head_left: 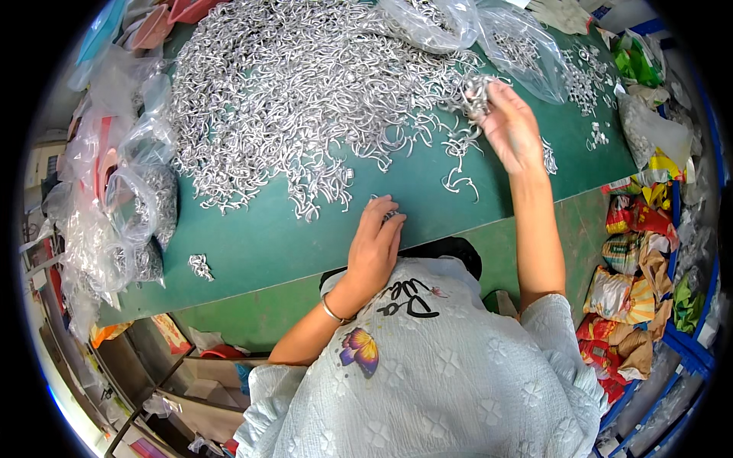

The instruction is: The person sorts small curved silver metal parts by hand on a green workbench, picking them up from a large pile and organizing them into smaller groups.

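A broad heap of small curved silvery metal pieces [290, 91] covers much of the green table [427, 195]. At the heap's right edge my right hand [513, 130] is raised with a cluster of these curved metal pieces [476, 93] between its thumb and fingers. A few strands of loose pieces lie on the table below it. My left hand [374, 240] rests by the table's near edge, its fingers curled over a few metal pieces [392, 216] that show only in part.
Clear plastic bags [156, 191] with metal pieces stand at the left; another open bag [523, 53] lies at the back right beside smaller scattered parts [586, 80]. A small clump [200, 266] sits near the left front. Colourful sacks [622, 294] fill a blue rack at the right.
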`<state>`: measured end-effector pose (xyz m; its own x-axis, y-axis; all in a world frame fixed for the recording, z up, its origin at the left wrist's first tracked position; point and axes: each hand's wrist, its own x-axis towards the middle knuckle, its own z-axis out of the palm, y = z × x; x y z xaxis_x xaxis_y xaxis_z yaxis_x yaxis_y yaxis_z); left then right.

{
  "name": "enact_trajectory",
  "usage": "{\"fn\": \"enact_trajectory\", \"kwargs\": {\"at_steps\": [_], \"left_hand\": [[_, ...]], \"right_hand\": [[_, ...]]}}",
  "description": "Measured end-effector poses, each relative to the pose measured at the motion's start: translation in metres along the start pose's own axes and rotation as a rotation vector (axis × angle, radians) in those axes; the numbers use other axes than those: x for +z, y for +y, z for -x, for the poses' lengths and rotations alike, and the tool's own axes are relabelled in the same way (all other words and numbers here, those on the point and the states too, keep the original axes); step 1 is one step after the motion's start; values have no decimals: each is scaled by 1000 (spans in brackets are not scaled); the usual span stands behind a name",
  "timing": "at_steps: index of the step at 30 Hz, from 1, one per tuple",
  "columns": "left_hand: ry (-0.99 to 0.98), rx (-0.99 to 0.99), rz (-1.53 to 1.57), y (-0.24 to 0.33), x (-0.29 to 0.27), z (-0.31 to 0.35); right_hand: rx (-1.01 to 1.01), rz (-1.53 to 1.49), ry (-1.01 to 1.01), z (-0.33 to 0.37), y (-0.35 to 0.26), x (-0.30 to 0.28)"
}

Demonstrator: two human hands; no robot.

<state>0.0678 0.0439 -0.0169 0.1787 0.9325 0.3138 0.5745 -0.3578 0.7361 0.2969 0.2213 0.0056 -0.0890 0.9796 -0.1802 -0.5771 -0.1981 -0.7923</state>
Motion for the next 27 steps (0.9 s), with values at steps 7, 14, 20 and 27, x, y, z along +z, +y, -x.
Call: {"fn": "enact_trajectory", "kwargs": {"at_steps": [7,14,20,27], "left_hand": [[5,-10,4,0,1,1],[3,-10,3,0,0,1],[-2,-21,7,-1,1,1],[-8,-17,0,0,0,2]], "right_hand": [[-286,935,84,15,-20,5],[-708,1701,-89,35,40,46],[-584,1505,-80,39,27,40],[-296,1574,-492,66,-6,25]]}}
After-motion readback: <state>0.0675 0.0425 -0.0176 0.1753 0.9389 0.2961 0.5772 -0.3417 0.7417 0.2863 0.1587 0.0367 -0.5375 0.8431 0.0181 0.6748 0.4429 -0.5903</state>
